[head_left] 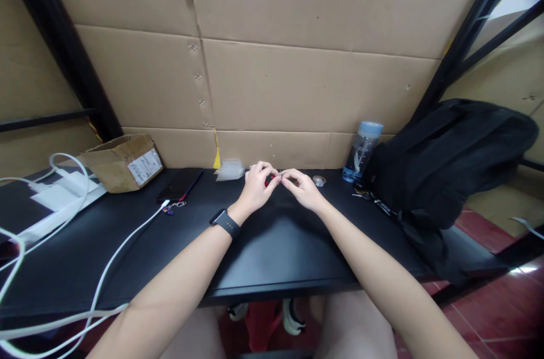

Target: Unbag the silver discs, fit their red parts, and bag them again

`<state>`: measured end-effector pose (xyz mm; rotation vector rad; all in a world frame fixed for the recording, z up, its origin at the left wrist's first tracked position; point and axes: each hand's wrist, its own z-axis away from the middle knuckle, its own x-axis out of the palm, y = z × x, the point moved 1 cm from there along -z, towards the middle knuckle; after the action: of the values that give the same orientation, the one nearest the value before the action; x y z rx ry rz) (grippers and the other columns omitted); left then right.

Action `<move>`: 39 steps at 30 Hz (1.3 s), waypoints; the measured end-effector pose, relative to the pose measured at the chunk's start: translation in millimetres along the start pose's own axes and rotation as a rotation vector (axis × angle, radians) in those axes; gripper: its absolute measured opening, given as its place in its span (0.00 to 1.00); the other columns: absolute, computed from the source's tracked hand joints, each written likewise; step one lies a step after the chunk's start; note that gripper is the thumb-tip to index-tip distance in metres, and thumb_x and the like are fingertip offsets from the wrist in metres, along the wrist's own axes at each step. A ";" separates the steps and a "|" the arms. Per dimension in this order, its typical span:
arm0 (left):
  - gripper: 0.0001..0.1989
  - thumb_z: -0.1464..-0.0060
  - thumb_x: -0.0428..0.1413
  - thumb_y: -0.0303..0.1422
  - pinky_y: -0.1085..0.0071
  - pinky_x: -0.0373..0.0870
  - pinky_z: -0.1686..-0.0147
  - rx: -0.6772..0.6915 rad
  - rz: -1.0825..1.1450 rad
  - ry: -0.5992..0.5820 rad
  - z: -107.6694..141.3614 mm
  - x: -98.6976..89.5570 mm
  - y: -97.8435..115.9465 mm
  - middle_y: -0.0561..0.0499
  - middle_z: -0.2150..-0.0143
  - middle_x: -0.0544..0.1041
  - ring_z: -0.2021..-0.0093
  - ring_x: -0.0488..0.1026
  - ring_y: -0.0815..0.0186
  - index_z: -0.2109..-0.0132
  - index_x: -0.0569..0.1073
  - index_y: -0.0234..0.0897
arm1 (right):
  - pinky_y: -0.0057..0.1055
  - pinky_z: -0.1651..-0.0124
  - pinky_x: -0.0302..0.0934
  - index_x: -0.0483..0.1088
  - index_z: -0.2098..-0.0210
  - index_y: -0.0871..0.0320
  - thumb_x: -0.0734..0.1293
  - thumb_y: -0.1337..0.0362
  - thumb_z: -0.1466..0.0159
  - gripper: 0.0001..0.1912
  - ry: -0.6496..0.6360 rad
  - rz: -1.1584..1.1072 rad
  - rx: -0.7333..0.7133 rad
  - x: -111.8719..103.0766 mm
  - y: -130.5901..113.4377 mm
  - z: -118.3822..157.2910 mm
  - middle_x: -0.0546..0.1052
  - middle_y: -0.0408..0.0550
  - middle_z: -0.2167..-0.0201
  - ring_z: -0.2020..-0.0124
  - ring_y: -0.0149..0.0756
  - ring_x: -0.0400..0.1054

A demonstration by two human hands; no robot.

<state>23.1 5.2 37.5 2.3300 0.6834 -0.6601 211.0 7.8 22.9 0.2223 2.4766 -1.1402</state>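
Above the back part of the black table, my two hands meet at the fingertips. My left hand (258, 184), with a dark watch (225, 223) on its wrist, is closed in a pinch around a small red object (267, 180). My right hand (302, 188) pinches at the same spot, where a tiny shiny piece shows between the fingertips; it is too small to name. A stack of clear plastic pieces (230, 170) lies just left of my left hand. Right of my right hand sits a small round clear item (318, 180).
An open cardboard box (123, 163), a dark phone (176, 186) and white cables (113, 260) with a power strip (63, 206) occupy the left side. A water bottle (362, 152) and black backpack (442, 161) stand at right. Cardboard (297, 87) walls the back.
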 end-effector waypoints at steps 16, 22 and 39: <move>0.12 0.42 0.60 0.34 0.52 0.62 0.46 -0.059 -0.235 -0.260 4.5 6.1 -43.6 0.46 0.46 0.77 0.43 0.67 0.48 0.51 0.78 0.45 | 0.33 0.55 0.64 0.77 0.75 0.56 0.70 0.71 0.44 0.06 -0.272 0.309 0.027 -24.8 19.7 1.8 0.78 0.48 0.56 0.55 0.39 0.73; 0.07 0.46 0.63 0.31 0.54 0.61 0.49 -0.011 -0.334 -0.302 7.6 0.8 -61.3 0.46 0.51 0.76 0.46 0.65 0.48 0.60 0.83 0.47 | 0.31 0.59 0.64 0.78 0.71 0.55 0.69 0.60 0.37 0.09 -0.342 0.312 0.141 -51.7 32.4 2.9 0.81 0.45 0.64 0.63 0.36 0.75; 0.03 0.45 0.62 0.32 0.56 0.59 0.51 -0.046 -0.393 -0.414 7.6 -4.0 -43.2 0.46 0.53 0.77 0.46 0.64 0.49 0.64 0.81 0.45 | 0.37 0.53 0.63 0.76 0.56 0.51 0.67 0.58 0.36 0.11 0.002 0.818 0.545 -92.3 84.7 13.1 0.81 0.49 0.52 0.49 0.47 0.73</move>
<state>-8.4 28.2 16.8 1.9383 0.9499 -1.2440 324.4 55.4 -4.4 1.2416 1.6951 -1.3497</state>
